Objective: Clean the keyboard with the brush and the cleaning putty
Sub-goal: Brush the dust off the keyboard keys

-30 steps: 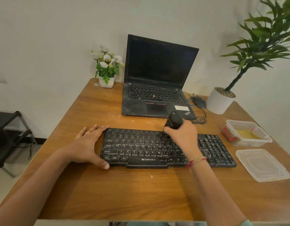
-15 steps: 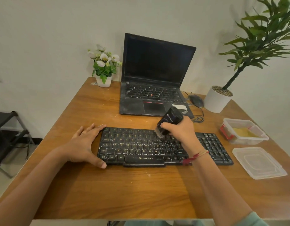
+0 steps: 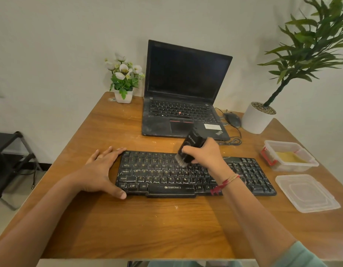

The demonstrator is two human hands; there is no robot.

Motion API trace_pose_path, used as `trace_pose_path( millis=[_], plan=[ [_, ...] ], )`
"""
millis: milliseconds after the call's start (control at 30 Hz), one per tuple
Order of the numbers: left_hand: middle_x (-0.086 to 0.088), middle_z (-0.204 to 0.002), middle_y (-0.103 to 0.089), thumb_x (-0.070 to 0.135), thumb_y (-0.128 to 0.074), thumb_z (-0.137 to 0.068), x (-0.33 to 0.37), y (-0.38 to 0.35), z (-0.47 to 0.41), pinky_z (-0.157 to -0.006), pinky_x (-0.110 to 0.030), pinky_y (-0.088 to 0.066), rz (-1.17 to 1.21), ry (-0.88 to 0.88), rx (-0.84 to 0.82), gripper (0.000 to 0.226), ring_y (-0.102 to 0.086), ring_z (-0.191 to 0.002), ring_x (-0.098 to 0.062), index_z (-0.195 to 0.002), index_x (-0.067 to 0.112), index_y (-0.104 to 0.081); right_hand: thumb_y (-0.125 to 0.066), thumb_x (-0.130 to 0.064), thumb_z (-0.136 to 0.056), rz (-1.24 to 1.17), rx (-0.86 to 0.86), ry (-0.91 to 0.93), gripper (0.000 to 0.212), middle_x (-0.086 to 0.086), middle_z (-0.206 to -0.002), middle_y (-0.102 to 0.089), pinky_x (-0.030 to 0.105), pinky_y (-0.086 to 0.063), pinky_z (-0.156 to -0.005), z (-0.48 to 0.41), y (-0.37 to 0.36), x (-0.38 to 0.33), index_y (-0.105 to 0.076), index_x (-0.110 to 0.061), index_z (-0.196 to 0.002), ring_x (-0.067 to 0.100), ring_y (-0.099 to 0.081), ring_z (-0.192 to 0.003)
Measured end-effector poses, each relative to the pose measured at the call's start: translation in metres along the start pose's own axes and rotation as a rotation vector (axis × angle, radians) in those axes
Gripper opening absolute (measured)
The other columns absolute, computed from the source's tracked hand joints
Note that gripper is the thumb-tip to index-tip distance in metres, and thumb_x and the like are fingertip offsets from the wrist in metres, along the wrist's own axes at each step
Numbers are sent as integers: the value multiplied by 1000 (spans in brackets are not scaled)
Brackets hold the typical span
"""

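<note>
Black dusty rectangular keyboard [image 3: 157, 176] on a brown wooden table [image 3: 166, 228], with a chunky black plastic brush [image 3: 190, 145] at its upper key rows.

The right hand [image 3: 206, 157] has its fingers wrapped round the tilted brush, pale bristles down on the keys near the middle. The left hand [image 3: 101, 171] lies flat with relaxed fingers against the keyboard's left end, thumb at the front corner. Yellow cleaning putty [image 3: 290, 157] sits in a clear plastic box [image 3: 294, 167] right of the keyboard, with the clear lid [image 3: 307, 193] lying beside it.
</note>
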State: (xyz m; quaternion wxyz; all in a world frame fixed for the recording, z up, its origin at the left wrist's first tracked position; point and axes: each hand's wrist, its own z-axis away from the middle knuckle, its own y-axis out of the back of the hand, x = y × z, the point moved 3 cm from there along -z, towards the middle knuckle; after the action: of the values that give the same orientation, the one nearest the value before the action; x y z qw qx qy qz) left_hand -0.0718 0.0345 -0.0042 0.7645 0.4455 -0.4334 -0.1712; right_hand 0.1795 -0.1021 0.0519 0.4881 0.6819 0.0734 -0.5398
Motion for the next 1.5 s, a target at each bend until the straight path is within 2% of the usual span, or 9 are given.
trace_pose_path(
  millis=[233,433,633,800,1000,1100,1200,1367,1500],
  plan=[
    [1,-159,1,90,-57,-21,4,1,2,-105,-25,19,13,5,4,149,19,-123,4,-145,42,8,-71,-28,-66,336,282,170,21,-8,-57,-57,18,-41,-50,-2,24,1,-55,-17,-59,7,-56,-57],
    [1,-159,3,97,-49,-12,5,2,3,-106,-24,18,14,1,-3,142,17,-122,4,-131,50,12,-74,-21,-73,149,-35,127,25,-3,-80,-63,26,-56,-64,12,7,-7,-50,-25,-72,10,-62,-74],
    [-1,-159,2,97,-49,-10,5,1,2,-108,-28,17,19,5,7,142,15,-122,2,-130,52,12,-71,-30,-72,427,307,154,30,-9,-55,-49,15,-31,-46,6,45,14,-47,-19,-60,8,-49,-54],
    [-3,-159,1,95,-54,-18,-3,-2,-2,-111,-30,18,-9,-5,6,138,17,-132,-1,-131,53,13,-75,-21,-72,109,1,107,18,-3,-76,-65,27,-57,-62,13,16,6,-56,-22,-73,12,-65,-74],
    [-2,-159,-3,91,-62,-26,-10,-5,-7,-116,-37,16,-17,-5,21,138,17,-139,-3,-135,53,12,-69,-33,-69,451,352,161,24,-5,-60,-58,19,-40,-48,-1,43,18,-54,-16,-64,10,-58,-59],
    [0,-158,-2,90,-63,-26,-11,-5,-7,-114,-34,17,-13,0,16,137,17,-134,0,-135,53,12,-70,-32,-74,493,234,234,30,-10,-60,-50,16,-30,-47,9,22,11,-44,-23,-62,2,-47,-55],
    [-2,-159,-3,92,-61,-25,-11,-5,-7,-115,-37,16,-26,-2,21,136,17,-139,-4,-133,55,13,-74,-29,-72,318,75,197,26,-6,-67,-58,22,-46,-53,14,16,1,-50,-23,-64,7,-57,-64],
    [-3,-159,-2,90,-60,-24,-6,-3,-4,-113,-32,18,-15,1,23,135,17,-129,3,-132,52,11,-71,-29,-71,382,322,171,26,-8,-58,-53,19,-41,-50,2,52,16,-49,-19,-61,12,-54,-58],
    [-1,-159,-3,91,-58,-23,-5,-2,-4,-111,-29,18,-18,-5,17,134,16,-128,4,-131,52,12,-74,-27,-70,251,172,117,21,-1,-68,-64,24,-50,-55,3,34,26,-58,-13,-71,13,-62,-66]
  ],
)
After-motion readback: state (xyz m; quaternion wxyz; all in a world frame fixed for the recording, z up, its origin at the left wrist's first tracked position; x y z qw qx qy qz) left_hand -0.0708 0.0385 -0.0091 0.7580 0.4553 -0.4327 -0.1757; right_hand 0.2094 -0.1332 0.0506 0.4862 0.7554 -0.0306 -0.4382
